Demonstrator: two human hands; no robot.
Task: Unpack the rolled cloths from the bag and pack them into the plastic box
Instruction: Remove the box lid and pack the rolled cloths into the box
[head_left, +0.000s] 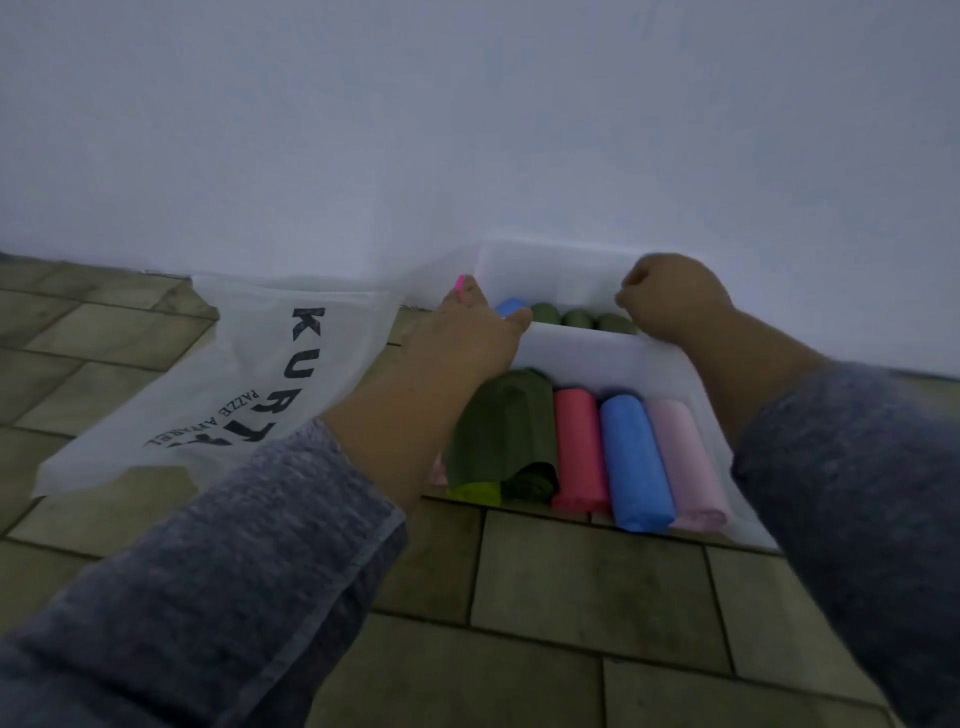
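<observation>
Tiled floor (571, 582) meets white wall (467, 130); plastic box (582, 351) at 12 o'clock holds rolled cloths (631, 457), bag (244, 374) at 10; left hand (470, 332) fingers hidden, right hand (670, 296) fisted on the rim.

bag (218, 384): translucent white, black block lettering
plastic box (587, 351): milky white, see-through walls
olive cloth (501, 421): dark olive green, left of the front row
lime cloth (475, 492): yellow-green edge under the olive one
coral roll (579, 449): pinkish red
blue roll (636, 462): bright blue
pale pink roll (685, 462): light pink, right end of the row
back-row rolls (576, 318): three olive green, one blue at their left
sleeves (218, 587): heathered blue-grey
fingernail (459, 283): hot pink
floor (571, 597): olive-tan tiles, dark grout lines
wall (467, 130): plain pale grey-white
</observation>
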